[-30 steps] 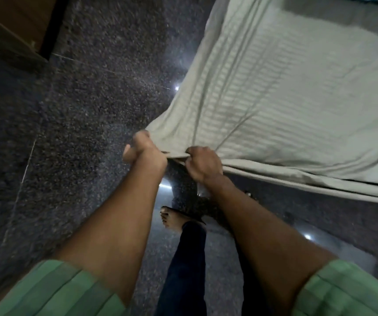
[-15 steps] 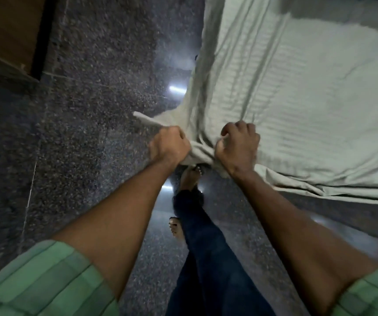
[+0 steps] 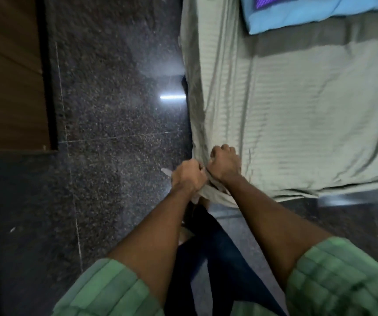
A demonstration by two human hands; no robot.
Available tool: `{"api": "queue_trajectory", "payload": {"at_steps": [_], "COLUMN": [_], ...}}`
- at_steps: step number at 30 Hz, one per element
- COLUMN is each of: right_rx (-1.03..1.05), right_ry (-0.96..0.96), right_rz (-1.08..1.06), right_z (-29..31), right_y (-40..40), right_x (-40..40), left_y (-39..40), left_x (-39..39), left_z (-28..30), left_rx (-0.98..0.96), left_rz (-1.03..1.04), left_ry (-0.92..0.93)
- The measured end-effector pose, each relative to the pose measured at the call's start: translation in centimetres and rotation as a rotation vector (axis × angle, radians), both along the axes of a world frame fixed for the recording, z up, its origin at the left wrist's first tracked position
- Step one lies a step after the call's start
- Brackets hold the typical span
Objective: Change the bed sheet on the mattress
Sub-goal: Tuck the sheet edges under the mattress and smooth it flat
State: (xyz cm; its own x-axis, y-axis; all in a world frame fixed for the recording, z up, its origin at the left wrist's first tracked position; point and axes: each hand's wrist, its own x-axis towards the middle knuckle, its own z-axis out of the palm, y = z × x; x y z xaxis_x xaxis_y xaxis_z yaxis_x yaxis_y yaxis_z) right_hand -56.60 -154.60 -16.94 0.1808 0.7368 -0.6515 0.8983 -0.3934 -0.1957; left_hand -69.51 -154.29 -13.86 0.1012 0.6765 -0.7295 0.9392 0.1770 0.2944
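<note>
Pale green bed sheet (image 3: pixel 309 115) lies spread over the mattress, its near-left corner bunched up at the bed's corner, edge hanging loose along the near side. I have both hands on that corner. Left hand (image 3: pixel 188 179) is clenched around a gathered fold of cloth, a small tail of fabric sticking out past the knuckles. Right hand (image 3: pixel 224 163) is fisted on the sheet just beside it, knuckles up, the two hands almost touching. Mattress itself hidden under the cloth.

Further out: blue pillow (image 3: pixel 315 12) at the far end, on the sheet. Dark speckled floor (image 3: pixel 115 133) on the left, glossy, with a light glare. Wooden panel (image 3: pixel 7 76) at far left. My legs and a bare foot directly below the hands.

Risks as I judge them: the pillow's weight may pin the far end, so a hard tug could drag it off. Polished floor plus bare feet, leaning into a pull, slip possible. Both grips so close together may twist the corner rather than seat it.
</note>
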Motion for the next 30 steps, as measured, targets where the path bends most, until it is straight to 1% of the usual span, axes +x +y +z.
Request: {"api": "queue_trajectory", "payload": {"at_steps": [2,7,11,14,15,18,23,30], "right_rx": [-0.014,0.029,0.059,0.103,0.126,0.171,0.259,0.335], "right_ry": [0.016,0.021,0.011,-0.01,-0.006,0.022,0.032,0.049], "right_rz": [-0.034,-0.126,-0.206,-0.297,-0.329,-0.366,-0.408,-0.429], "right_z": [2.7,9.2,15.0,18.5,19.8,23.6,29.1,31.3], "right_y": [2.4,9.0,13.6,18.4,20.6,26.6,35.9,45.4], "right_x": [-0.5,-2.5,-5.1,-8.1,-9.5,-13.2,-16.6,-14.9], "left_y": [2.7,11.1,18.2,25.0,27.6,34.3,43.8,54.1], "left_x": [0.0,-1.0,-4.1,-7.0,-8.2,-10.6,-12.6,-13.4], "left_z": [2.6,9.0,14.6,18.5,20.1,24.6,30.4,32.6], "left_rx": [0.004,0.068,0.126,0.153,0.182,0.266,0.32,0.39], "left_rz": [-0.044,-0.305,-0.427,-0.613,-0.64,-0.662,-0.624,-0.528], "left_ry": [-0.022,0.007,0.007,-0.004,-0.01,-0.032,-0.049,-0.102]}}
